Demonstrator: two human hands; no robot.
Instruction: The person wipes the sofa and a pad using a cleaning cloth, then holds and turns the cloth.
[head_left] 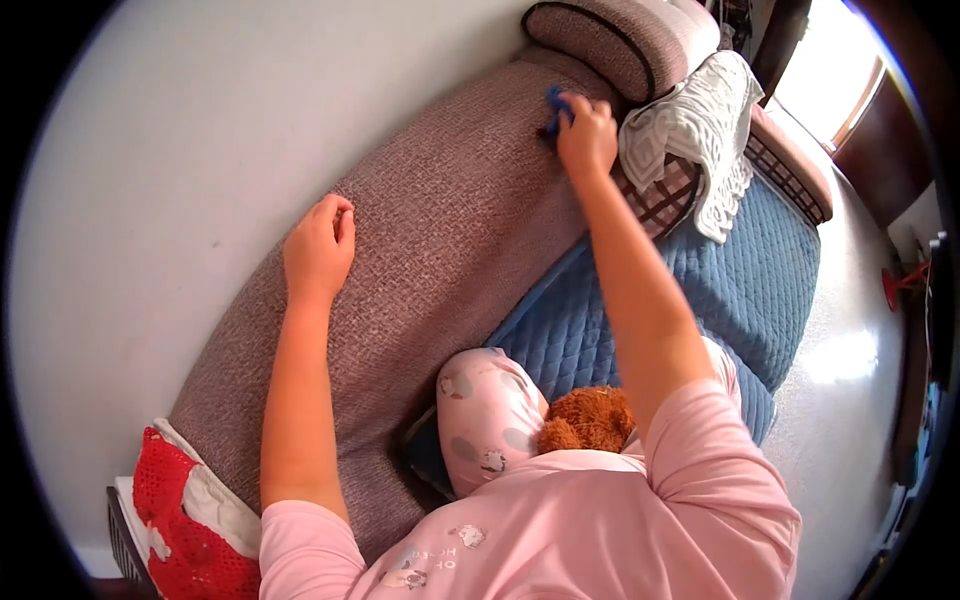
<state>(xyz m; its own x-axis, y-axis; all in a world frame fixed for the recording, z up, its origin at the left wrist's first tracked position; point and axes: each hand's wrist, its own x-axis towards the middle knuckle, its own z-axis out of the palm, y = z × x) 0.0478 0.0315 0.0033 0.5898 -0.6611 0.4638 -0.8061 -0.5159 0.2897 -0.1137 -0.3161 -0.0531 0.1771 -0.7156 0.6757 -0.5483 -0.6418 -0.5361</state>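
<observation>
My right hand (pixel 587 140) reaches to the far end of the brown sofa backrest (pixel 430 210). Its fingers close on a small blue brush-like object (pixel 556 103), which touches the woven fabric; most of it is hidden by the fingers. My left hand (pixel 320 245) rests at the backrest's upper edge, beside the wall. Its fingers are curled in, and no object shows in them. Between my knees sits a brown fuzzy thing (pixel 588 420), partly covered by my shirt.
Blue quilted covers (pixel 740 270) lie over the seat. A white patterned cloth (pixel 700 130) drapes the far armrest, next to a rolled brown cushion (pixel 610 40). A red and white crocheted cloth (pixel 185 520) covers the near end. The pale wall (pixel 200 200) borders the backrest.
</observation>
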